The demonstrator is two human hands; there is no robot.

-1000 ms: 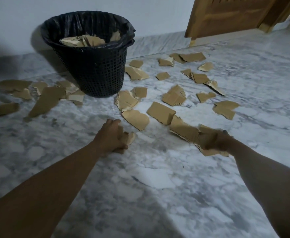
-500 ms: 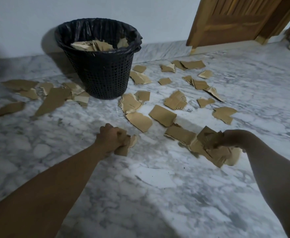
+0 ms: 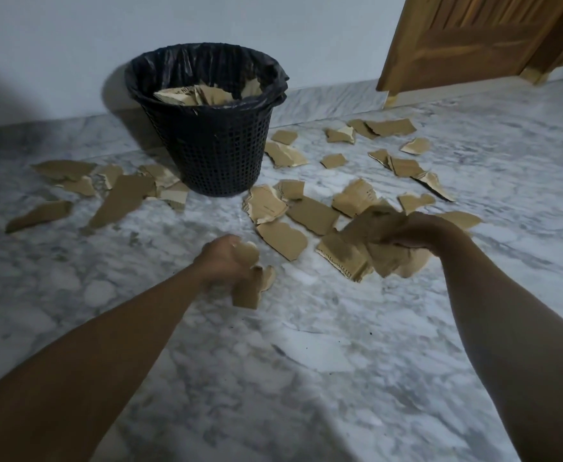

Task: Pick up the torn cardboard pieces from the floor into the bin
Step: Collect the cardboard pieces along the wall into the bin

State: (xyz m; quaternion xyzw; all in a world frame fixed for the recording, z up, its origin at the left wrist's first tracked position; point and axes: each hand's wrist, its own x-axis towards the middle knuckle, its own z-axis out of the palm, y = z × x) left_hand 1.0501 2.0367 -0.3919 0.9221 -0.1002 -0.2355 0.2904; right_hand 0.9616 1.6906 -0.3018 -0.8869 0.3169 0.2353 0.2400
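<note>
A black mesh bin (image 3: pixel 213 145) with a black liner stands near the wall, and torn cardboard lies inside it. Many brown cardboard pieces are scattered on the marble floor around the bin, such as one (image 3: pixel 281 240) between my hands. My left hand (image 3: pixel 223 258) grips a small bunch of cardboard pieces (image 3: pixel 248 288) held above the floor. My right hand (image 3: pixel 416 231) grips a larger bunch of torn cardboard (image 3: pixel 356 251), also lifted, to the right of the bin's base.
A wooden door (image 3: pixel 473 38) stands at the back right. More cardboard scraps (image 3: pixel 120 198) lie left of the bin, and others (image 3: pixel 403 166) spread toward the door. The wall runs just behind the bin.
Both hands have lifted off the floor with their cardboard bunches. The right hand has risen and moved toward the bin. The view has tilted up slightly.
</note>
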